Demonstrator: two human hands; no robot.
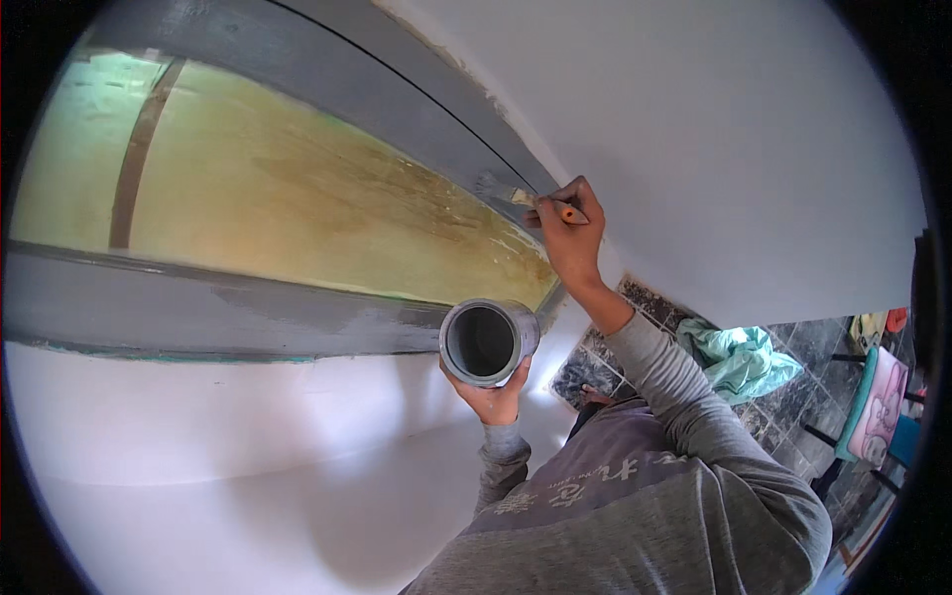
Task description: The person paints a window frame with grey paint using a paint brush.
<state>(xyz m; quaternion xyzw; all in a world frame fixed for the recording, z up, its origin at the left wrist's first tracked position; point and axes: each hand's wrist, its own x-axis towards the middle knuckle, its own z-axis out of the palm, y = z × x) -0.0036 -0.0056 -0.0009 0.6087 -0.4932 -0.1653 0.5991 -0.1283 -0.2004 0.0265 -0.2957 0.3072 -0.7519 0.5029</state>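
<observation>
My left hand (492, 401) is wrapped round the lower side of a paint can (526, 327), whose open mouth faces up and shows a dark grey inside. In my right hand (573, 238) is a paintbrush (524, 197) with a wooden handle that has an orange spot. Its bristles rest against the grey frame (416, 129) above a yellowish glazed panel (288, 169). Around the bristle tip the grey surface looks wet or streaked. How much paint the can holds I cannot tell.
A lower grey strip (198, 307) borders the panel over a white wall (149, 416). More white wall (754, 129) rises at the right. On the dark tiled floor lie a green cloth (739, 359) and a small pink-topped table or chair (881, 402).
</observation>
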